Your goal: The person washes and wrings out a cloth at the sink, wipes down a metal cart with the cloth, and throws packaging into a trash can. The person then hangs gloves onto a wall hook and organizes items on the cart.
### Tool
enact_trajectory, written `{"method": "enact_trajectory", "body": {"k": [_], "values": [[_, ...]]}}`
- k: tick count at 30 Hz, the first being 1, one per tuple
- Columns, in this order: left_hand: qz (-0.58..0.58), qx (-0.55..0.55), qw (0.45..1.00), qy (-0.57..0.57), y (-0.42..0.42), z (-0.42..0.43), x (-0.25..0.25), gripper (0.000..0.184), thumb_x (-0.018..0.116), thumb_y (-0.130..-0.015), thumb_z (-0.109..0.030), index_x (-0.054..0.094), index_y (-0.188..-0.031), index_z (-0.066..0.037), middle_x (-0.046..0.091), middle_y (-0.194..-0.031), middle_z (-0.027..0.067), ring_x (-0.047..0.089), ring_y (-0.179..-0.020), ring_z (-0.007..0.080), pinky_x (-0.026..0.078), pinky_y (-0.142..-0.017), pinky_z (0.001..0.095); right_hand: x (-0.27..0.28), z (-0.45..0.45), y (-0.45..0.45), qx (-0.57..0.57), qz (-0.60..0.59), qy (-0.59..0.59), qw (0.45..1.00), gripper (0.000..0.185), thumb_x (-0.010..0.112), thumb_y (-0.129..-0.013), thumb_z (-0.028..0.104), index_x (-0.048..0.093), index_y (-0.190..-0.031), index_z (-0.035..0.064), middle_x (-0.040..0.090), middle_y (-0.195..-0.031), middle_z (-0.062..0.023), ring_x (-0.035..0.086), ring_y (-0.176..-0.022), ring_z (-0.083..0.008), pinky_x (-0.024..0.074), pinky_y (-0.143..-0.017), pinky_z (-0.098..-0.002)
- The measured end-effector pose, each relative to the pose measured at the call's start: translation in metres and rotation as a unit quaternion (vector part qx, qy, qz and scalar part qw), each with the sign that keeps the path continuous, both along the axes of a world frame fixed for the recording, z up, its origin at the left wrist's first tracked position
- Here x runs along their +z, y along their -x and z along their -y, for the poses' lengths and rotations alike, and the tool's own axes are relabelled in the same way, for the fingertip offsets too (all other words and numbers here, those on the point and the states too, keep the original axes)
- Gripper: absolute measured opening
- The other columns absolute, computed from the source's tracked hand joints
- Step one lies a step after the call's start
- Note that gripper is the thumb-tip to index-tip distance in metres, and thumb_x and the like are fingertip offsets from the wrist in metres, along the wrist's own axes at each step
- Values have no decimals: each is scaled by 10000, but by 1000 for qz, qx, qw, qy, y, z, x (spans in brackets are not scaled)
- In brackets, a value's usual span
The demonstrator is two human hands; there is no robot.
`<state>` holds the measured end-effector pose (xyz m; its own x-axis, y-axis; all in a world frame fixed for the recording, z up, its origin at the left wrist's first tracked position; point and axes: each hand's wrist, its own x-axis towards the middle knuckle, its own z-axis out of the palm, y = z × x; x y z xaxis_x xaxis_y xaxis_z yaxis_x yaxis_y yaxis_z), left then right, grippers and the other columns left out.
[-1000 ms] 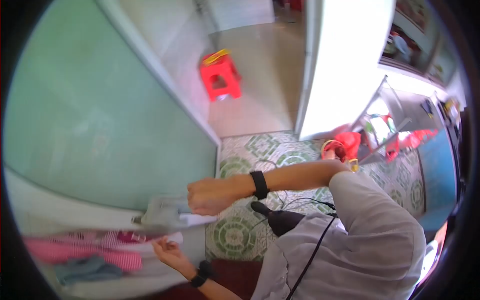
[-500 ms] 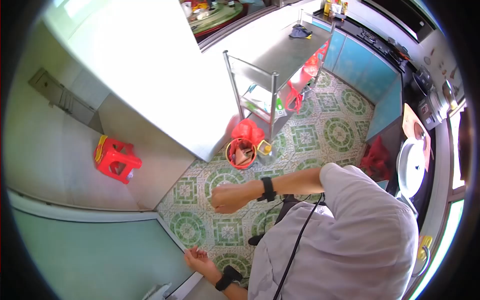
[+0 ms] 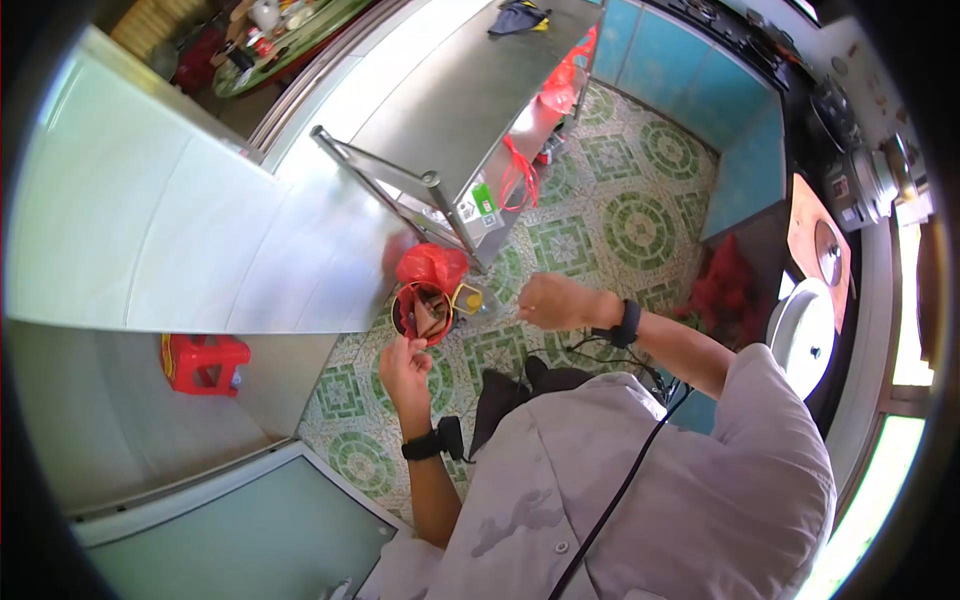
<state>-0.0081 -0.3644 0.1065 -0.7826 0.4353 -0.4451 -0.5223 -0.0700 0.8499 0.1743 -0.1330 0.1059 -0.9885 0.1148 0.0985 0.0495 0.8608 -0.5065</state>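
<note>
My left hand (image 3: 405, 374) is raised in front of the shirt, its fingers loosely bent and a little apart, with nothing visible in it. Beyond its fingertips, on the floor, stands a bin (image 3: 424, 314) lined with a red bag and holding brown scraps. My right hand (image 3: 562, 302) is curled into a fist over the tiled floor, seen from the back, with no object showing. Nearest to it is a clear plastic bottle (image 3: 482, 304) with a yellow cap, standing beside the bin. Both wrists wear black bands.
A metal rack (image 3: 430, 120) with a dark cloth (image 3: 518, 17) on top stands ahead. On the right, a counter carries a white round lid (image 3: 803, 335) and a cutting board (image 3: 815, 225). A red stool (image 3: 205, 364) is at left, near a glass-panelled door (image 3: 235, 530).
My view has shifted; the rack and bin now sit further left. My left hand has risen towards the bin, and my right hand has moved right, still in a fist.
</note>
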Motion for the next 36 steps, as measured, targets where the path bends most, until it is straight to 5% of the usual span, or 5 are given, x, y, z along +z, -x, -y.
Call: {"method": "enact_trajectory", "body": {"k": [15, 20, 27, 30, 36], "values": [[-64, -280, 958, 19, 27, -207, -6, 178, 574, -932, -249, 566, -943, -72, 669, -825, 82, 580, -599, 93, 465, -550, 209, -89, -163, -50, -287, 2, 120, 951, 181, 555, -786, 196, 599, -739, 26, 626, -790, -204, 608, -749, -379, 478, -661, -472], [-28, -335, 938, 82, 14, -247, -27, 176, 547, -941, -232, 552, -955, -57, 653, -838, 77, 563, -607, 86, 467, -540, 203, -160, -228, -2, -479, 10, 193, 857, 192, 614, -782, 213, 579, -843, 34, 633, -759, -185, 633, -736, -341, 493, -649, -399], [13, -265, 932, 247, -22, -270, -71, 174, 521, -939, -194, 520, -953, -20, 611, -808, 93, 535, -604, 122, 476, -577, 260, -286, -322, 134, -564, 73, 202, 798, 376, 657, -762, 252, 509, -1037, 43, 564, -1126, -190, 558, -1034, -366, 476, -828, -467], [55, -225, 916, 326, -36, -265, -85, 170, 473, -955, -181, 506, -988, -17, 604, -886, 108, 555, -667, 147, 463, -590, 265, -311, -352, 172, -549, 94, 195, 807, 468, 655, -770, 271, 474, -1151, 69, 514, -1071, -161, 513, -1066, -347, 463, -843, -476], [117, -126, 926, 335, -58, -273, -87, 193, 527, -940, -181, 502, -1025, -9, 612, -885, 125, 553, -667, 152, 485, -652, 291, -367, -377, 190, -554, 70, 170, 812, 356, 643, -713, 169, 517, -1039, 103, 483, -1057, -135, 486, -1014, -325, 398, -831, -447]]}}
